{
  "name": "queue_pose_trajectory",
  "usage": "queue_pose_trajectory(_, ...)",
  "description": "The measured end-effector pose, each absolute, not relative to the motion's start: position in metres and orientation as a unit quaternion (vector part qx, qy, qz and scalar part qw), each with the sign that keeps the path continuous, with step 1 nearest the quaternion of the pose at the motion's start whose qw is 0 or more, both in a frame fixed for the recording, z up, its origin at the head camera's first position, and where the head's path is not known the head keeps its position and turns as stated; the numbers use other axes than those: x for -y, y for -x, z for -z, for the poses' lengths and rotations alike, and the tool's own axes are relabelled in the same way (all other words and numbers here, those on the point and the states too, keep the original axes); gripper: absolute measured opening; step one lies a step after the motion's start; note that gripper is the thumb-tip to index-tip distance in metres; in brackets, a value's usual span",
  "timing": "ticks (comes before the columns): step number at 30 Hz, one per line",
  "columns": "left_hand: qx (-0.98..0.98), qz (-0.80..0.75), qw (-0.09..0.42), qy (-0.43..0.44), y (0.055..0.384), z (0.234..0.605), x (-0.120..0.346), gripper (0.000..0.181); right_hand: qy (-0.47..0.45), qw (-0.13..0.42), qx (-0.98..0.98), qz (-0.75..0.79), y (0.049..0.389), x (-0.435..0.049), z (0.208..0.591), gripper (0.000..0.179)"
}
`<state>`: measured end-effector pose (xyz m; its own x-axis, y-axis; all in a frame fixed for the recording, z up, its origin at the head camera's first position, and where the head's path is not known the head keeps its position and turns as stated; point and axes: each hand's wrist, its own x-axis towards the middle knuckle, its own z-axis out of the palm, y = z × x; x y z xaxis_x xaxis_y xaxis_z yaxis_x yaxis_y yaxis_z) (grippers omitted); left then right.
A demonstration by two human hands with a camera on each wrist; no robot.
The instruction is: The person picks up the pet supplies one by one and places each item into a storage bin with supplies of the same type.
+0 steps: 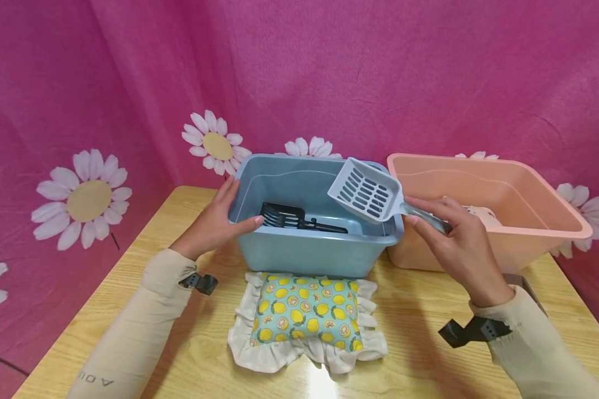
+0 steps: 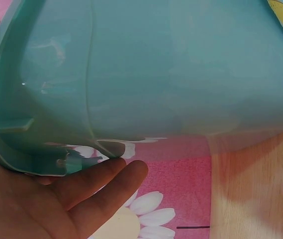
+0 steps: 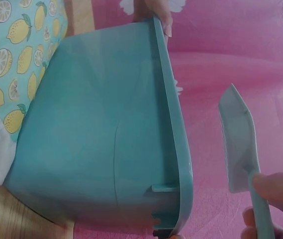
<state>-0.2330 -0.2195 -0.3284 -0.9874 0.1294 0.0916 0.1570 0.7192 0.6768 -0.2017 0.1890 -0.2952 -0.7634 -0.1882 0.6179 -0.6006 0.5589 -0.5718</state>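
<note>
Thumb and fingers of the right hand (image 1: 459, 244) pinched the handle of a pale slotted scoop (image 1: 366, 191), whose head was tilted to the left of that hand, above a blue bin (image 1: 304, 254). The left hand (image 1: 212, 224) was spread around the bin's near-left corner, straight fingers along the outside, thumb at the near rim. Inside the bin, between the hands, lay a black scoop (image 1: 304, 223). Nearer than both hands, a lemon-print cushion (image 1: 306, 310) with white ruffles rested on the surface (image 1: 409, 354). Behind the right hand stood a peach bin (image 1: 524, 242), and beyond both hands hung a pink flowered cloth (image 1: 329, 72).
</note>
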Motion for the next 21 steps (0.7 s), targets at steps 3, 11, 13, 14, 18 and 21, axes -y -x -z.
queue_pose_trajectory(3,0.927,0.367,0.020,0.077,0.233,0.328,0.219,0.109,-0.228,0.249,0.847,-0.411,0.203,-0.186,0.293,0.039)
queue_pose_trajectory(11,0.926,0.369,0.020,0.077,0.232,0.327,0.219,0.109,-0.222,0.243,0.855,-0.402,0.205,-0.180,0.291,0.037)
queue_pose_trajectory(13,0.926,0.369,0.020,0.077,0.232,0.327,0.219,0.109,-0.220,0.244,0.857,-0.397,0.206,-0.180,0.290,0.036)
queue_pose_trajectory(14,0.926,0.370,0.019,0.077,0.232,0.327,0.219,0.109,-0.220,0.244,0.857,-0.397,0.206,-0.179,0.290,0.036)
queue_pose_trajectory(18,0.925,0.372,0.018,0.076,0.233,0.328,0.219,0.109,-0.222,0.242,0.858,-0.395,0.208,-0.178,0.289,0.035)
queue_pose_trajectory(21,0.925,0.372,0.019,0.077,0.233,0.328,0.219,0.110,-0.227,0.241,0.857,-0.396,0.210,-0.176,0.289,0.036)
